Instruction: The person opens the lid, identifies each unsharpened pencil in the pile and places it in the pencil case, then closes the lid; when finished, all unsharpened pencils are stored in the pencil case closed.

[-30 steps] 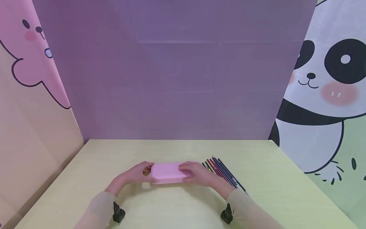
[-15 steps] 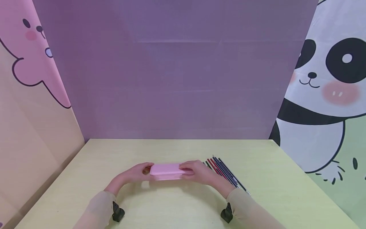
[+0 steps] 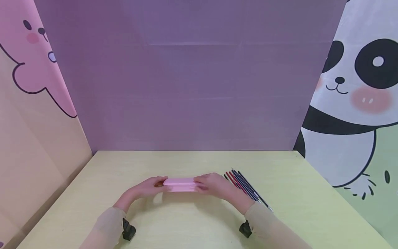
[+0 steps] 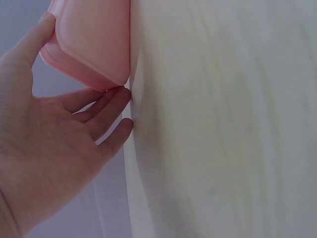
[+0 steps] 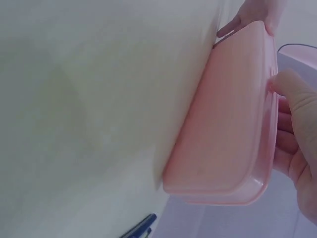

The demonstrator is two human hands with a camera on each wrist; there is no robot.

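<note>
A hard pink pencil case (image 3: 181, 187) with rounded corners is tilted in the middle of the table, its near face turned up toward the head camera. My left hand (image 3: 149, 187) holds its left end; in the left wrist view the thumb lies on one edge and the fingertips touch the corner opposite. At the other end my right hand (image 3: 216, 186) grips the case. The right wrist view has that thumb pressing the seam along the rim, with the fingers behind. The inside of the case is hidden.
Several pencils (image 3: 245, 186), dark blue and red, lie side by side just right of the right hand, partly covered by the forearm. A purple backdrop (image 3: 192, 76) rises behind the pale wooden table (image 3: 130, 162). Printed cartoon panels stand at both sides.
The pink pencil case has tipped back: its near edge has risen and its top face looks much narrower. Both hands have kept their hold and moved up slightly with it.
</note>
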